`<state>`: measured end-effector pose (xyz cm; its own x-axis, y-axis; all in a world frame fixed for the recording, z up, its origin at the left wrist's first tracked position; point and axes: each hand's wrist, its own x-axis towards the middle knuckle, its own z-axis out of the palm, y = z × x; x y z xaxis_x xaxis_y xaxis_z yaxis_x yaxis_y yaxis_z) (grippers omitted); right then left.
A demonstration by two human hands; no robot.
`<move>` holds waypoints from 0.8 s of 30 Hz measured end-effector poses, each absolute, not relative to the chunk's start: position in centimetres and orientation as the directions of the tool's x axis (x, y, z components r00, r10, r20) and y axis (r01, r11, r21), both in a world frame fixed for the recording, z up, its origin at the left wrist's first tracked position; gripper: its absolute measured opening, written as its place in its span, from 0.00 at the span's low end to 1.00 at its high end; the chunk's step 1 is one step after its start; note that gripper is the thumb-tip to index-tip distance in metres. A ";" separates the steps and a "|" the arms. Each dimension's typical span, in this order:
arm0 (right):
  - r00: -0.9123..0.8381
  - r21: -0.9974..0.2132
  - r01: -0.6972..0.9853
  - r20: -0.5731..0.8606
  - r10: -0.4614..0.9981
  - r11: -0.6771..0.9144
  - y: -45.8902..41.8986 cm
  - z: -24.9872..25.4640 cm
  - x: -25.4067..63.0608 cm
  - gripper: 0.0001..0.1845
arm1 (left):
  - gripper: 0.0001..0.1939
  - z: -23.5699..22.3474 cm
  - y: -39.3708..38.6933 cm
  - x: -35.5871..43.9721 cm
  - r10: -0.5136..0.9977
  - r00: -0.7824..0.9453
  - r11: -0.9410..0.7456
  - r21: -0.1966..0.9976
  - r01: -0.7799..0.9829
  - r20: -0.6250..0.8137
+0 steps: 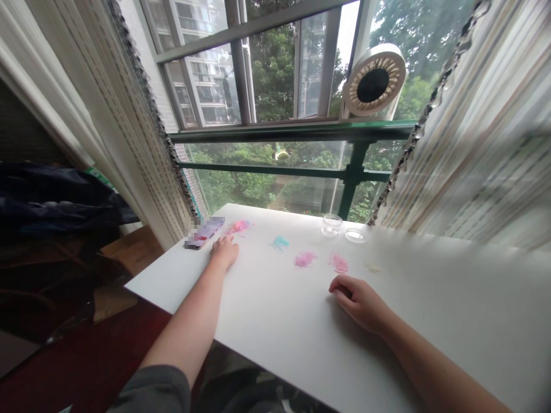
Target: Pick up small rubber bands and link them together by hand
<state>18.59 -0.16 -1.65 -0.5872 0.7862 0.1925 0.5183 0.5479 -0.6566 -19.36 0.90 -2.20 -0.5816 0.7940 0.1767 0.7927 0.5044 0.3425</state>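
Note:
Small piles of thin, stringy coloured pieces, perhaps little bands, lie on the white table (267,298). My left hand (224,252) rests palm down at the left, fingers forward and slightly apart, just short of a mixed pink and orange pile (240,226). A phone (206,232) lies beside it. My right hand (357,295) sits on the table with fingers loosely curled in; nothing shows in it. Just beyond it is a pink pile (340,263). A purple-pink pile (305,260), a turquoise pile (281,242) and a faint pale-yellow pile (372,267) lie around.
Near the far edge stand a clear round container (332,225) and a clear shallow lid or dish (354,236). A white round fan (373,83) is by the window above the green railing (293,133). Curtains hang on both sides. A cardboard box (133,249) is left of the table.

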 end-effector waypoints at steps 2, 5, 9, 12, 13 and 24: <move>-0.591 -0.648 0.531 0.178 0.787 0.546 -0.2 -1.6 18.6 0.08 | 0.21 -2.2 0.8 -19.5 0.794 -0.581 0.504 0.342 0.793 0.178; -0.593 -0.643 0.544 0.159 0.790 0.538 -0.2 -1.5 18.6 0.08 | 0.21 -2.1 0.6 -19.3 0.799 -0.572 0.492 0.345 0.799 0.186; -0.592 -0.637 0.553 0.153 0.791 0.537 -0.2 -1.5 18.6 0.08 | 0.19 -1.9 0.4 -18.4 0.827 -0.528 0.446 0.344 0.826 0.193; -0.596 -0.633 0.557 0.146 0.789 0.538 -0.3 -1.5 18.6 0.08 | 0.17 -1.8 0.5 -17.7 0.851 -0.486 0.405 0.341 0.848 0.198; -0.598 -0.632 0.557 0.144 0.788 0.539 -0.3 -1.5 18.6 0.08 | 0.17 -1.8 0.5 -17.6 0.855 -0.479 0.398 0.340 0.852 0.201; -0.604 -0.635 0.557 0.133 0.786 0.535 -0.4 -1.2 18.5 0.08 | 0.18 -2.2 0.8 -17.7 0.843 -0.482 0.395 0.335 0.855 0.237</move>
<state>18.55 -0.42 -1.17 -0.6040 0.7858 0.1329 0.5565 0.5353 -0.6355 -17.68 0.76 -2.20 -0.4824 0.8434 0.2366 0.8554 0.3954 0.3347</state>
